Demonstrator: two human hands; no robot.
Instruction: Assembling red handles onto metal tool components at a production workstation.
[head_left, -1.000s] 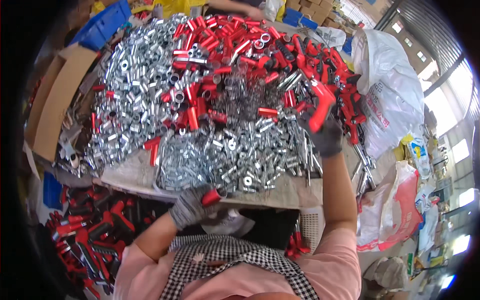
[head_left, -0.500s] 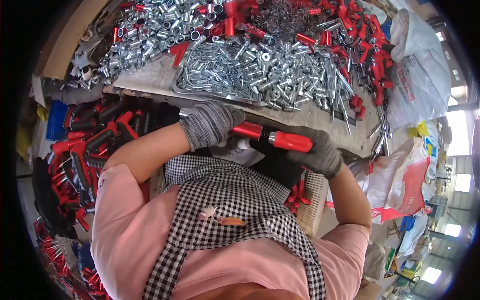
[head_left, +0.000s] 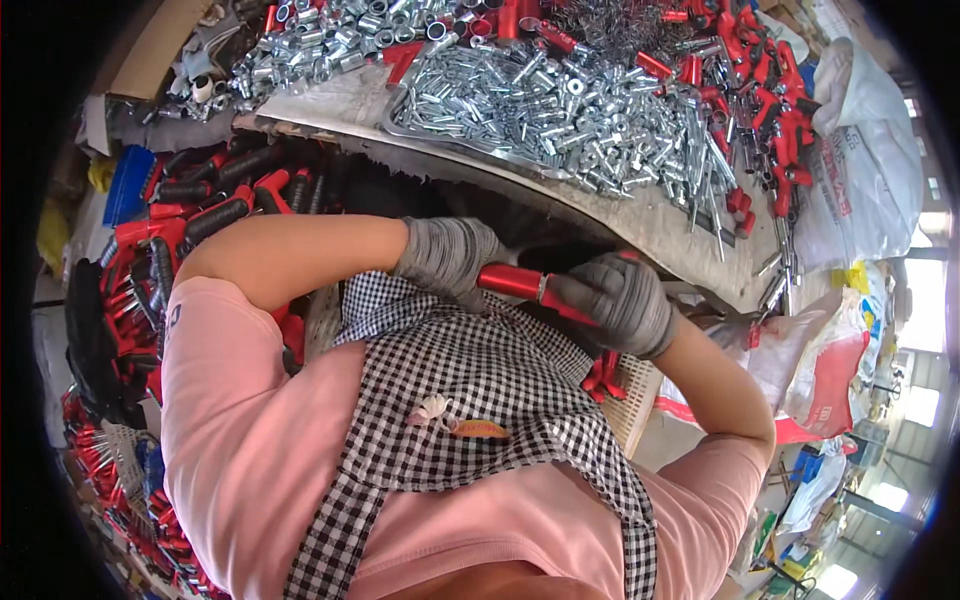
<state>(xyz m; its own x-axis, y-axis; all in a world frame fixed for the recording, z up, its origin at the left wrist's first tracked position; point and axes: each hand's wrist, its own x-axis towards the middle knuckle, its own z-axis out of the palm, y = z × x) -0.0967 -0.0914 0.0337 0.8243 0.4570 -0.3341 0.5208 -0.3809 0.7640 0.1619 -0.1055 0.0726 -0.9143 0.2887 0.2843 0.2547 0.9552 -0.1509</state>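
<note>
In front of my apron I hold a red tubular tool (head_left: pixel 512 282) level between both hands. My left hand (head_left: pixel 450 258), in a grey knit glove, is closed round its left part. The fingers of my right hand (head_left: pixel 622 303), gloved too, wrap round its right part, and a red end pokes out below them. A narrow ring shows on the tool close to my right fingers. The glove hides the tool's left end.
Ahead, a bench (head_left: pixel 330 100) bears a metal tray (head_left: pixel 470 145) of small silver pins and fittings. Red parts are heaped at its right. Red tools with black grips (head_left: pixel 215 195) pile up at left. White sacks (head_left: pixel 865 160) stand at right, a cream plastic basket (head_left: pixel 637 395) below.
Both hands have come nearer my body with the tool. The gap between its two red parts has closed. My right hand now covers more of it. The bench has shifted in the view.
</note>
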